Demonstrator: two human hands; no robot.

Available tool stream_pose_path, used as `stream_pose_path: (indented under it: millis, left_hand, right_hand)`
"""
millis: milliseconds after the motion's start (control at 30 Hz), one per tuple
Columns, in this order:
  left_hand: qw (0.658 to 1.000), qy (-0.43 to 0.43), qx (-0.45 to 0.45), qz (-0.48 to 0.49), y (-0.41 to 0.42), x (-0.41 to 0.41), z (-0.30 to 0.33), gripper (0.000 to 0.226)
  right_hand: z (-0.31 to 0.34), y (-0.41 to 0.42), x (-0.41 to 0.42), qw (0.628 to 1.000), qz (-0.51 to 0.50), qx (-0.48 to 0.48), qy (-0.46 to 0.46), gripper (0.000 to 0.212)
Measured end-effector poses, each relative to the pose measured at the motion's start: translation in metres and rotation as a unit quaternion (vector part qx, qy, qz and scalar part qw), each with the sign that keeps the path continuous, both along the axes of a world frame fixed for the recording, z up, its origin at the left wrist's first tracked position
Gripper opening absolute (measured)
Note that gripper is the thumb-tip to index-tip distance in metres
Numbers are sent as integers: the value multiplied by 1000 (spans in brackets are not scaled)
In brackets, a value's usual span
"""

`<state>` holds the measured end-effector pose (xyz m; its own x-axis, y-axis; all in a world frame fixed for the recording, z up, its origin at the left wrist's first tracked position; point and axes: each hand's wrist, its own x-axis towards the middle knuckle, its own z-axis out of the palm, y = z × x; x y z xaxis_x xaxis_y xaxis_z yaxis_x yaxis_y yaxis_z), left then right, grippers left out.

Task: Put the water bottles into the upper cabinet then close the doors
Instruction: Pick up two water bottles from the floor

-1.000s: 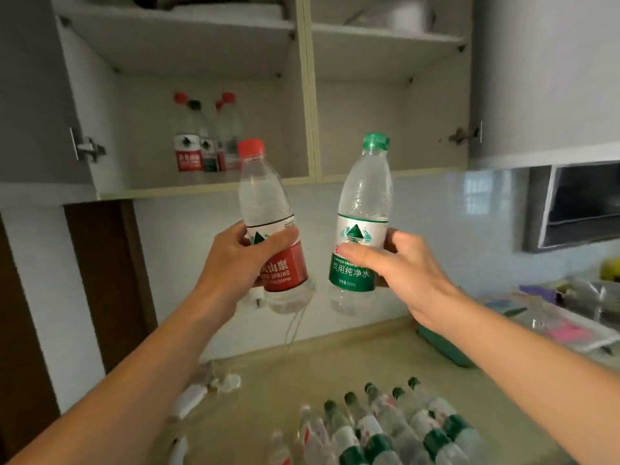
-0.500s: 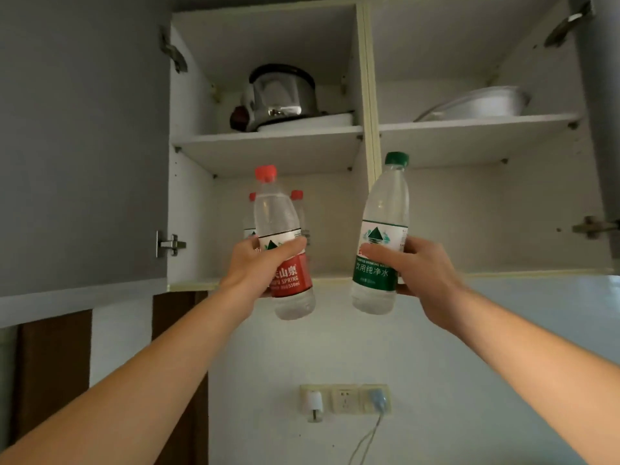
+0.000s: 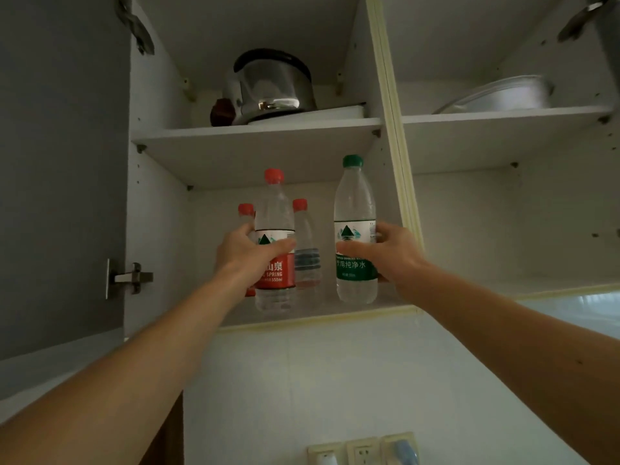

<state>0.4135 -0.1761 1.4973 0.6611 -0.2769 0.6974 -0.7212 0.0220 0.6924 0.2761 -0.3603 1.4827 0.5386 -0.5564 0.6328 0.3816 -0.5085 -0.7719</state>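
My left hand [image 3: 243, 255] grips a red-capped, red-labelled water bottle [image 3: 274, 209] upright inside the lower left compartment of the upper cabinet [image 3: 302, 322]. My right hand [image 3: 391, 251] holds a green-capped, green-labelled water bottle [image 3: 354, 199] upright at the same compartment's right side, close to the centre divider [image 3: 391, 129]. Behind them stand two red-capped bottles: one [image 3: 303, 236] between my hands, another [image 3: 246, 211] mostly hidden by my left hand. Both held bottles sit just above the cabinet floor.
The left door [image 3: 60, 162] hangs open with its hinge [image 3: 129, 278] showing. A metal pot [image 3: 271, 88] rests on the upper left shelf, a pale basin [image 3: 500, 95] on the upper right shelf. Wall sockets [image 3: 364, 451] lie below on the tiled wall.
Both hands have lifted the bottles from in front of the cabinet's lower edge into the lower left compartment. My view has tilted upward and the counter has dropped out of sight.
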Motion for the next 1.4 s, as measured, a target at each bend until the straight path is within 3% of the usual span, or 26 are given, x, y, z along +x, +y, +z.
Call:
stream_pose_path:
  millis: [133,233,333,600,867,1067,1400]
  left_hand:
    - [1000,-4,17,2,-17,28,-7,71]
    - [1000,3,-6,-2,-23,40,-11,54]
    - [1000,7,-6,-13,-28,44,-17,55]
    - [986,-35,161,7,-15,49,-19,61]
    - [984,-50,171,16,-43,56,-21,57]
    - [984,-44,170,12,-70,65,-22,50]
    - [986,-34,161,37,-94,69,-26,53]
  right_hand:
    - [-2,-7,30,1000,-21,18,5,48]
    - [-8,-14,45,999,-18,27,14,47]
    - [-11,-20,55,999,-19,24,19,49]
    - [-13,-27,59,995,-42,-69,67,48]
    - [-13,-36,64,984,-76,-113,111,47]
    - [-11,-48,77,981,-104,-88,139,49]
    - [-23,-61,99,981,-134,-79,114,49]
